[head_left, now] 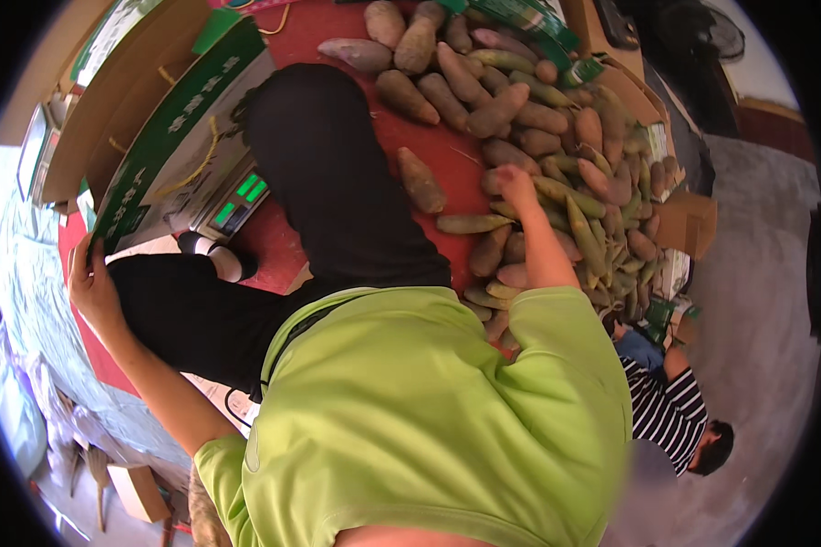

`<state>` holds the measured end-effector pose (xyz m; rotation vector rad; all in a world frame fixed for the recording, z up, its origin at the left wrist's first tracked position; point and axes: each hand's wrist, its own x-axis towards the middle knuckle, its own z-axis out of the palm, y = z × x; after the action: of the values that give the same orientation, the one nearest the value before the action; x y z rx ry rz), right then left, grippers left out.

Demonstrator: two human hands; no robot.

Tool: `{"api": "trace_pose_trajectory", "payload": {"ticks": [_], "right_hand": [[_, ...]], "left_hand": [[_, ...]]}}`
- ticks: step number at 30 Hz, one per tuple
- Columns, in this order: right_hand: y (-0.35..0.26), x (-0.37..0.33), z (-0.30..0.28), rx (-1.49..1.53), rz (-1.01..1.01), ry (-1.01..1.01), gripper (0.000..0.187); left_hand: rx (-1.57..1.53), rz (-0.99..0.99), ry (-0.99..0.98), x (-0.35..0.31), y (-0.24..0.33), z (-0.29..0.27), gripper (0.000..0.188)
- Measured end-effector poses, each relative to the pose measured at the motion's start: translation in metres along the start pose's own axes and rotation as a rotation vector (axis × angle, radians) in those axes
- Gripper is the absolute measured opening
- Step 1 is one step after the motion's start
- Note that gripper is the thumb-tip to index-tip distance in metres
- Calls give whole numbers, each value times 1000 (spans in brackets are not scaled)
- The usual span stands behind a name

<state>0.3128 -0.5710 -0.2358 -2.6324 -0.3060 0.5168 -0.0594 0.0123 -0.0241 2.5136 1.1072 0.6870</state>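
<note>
Box (182,139) beside the scale (233,202), presumably steadied by the left hand (91,284), fingers pinching its edge; right of the scale, the right hand (518,189) touches a tuber (494,181), its fingers' grip indiscernible.

Heaped root vegetables (566,191), carton (178,123) and scale (233,205) (lit green) mark a produce-packing workplace.

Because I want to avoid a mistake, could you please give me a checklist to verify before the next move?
1. Left hand at the carton: ok, fingers at its edge.
2. Right hand at the pile of root vegetables: ok.
3. Firm right-hand grip: cannot tell, fingers not clear.
4. Scale display lit: ok, green.
5. All roots in the pile: not ok, a single root lies apart on the red surface.
6. Carton's contents: cannot tell, inside hidden.
</note>
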Motion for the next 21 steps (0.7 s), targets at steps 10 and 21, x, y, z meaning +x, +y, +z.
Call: {"api": "trace_pose_trajectory", "payload": {"ticks": [10, 21], "right_hand": [[56, -88, -61, -524, 416, 173, 30], [118, -99, -123, -700, 847, -129, 66]], "left_hand": [[22, 30, 2, 4, 2, 3, 17], [-11, -15, -24, 7, 7, 3, 17]]}}
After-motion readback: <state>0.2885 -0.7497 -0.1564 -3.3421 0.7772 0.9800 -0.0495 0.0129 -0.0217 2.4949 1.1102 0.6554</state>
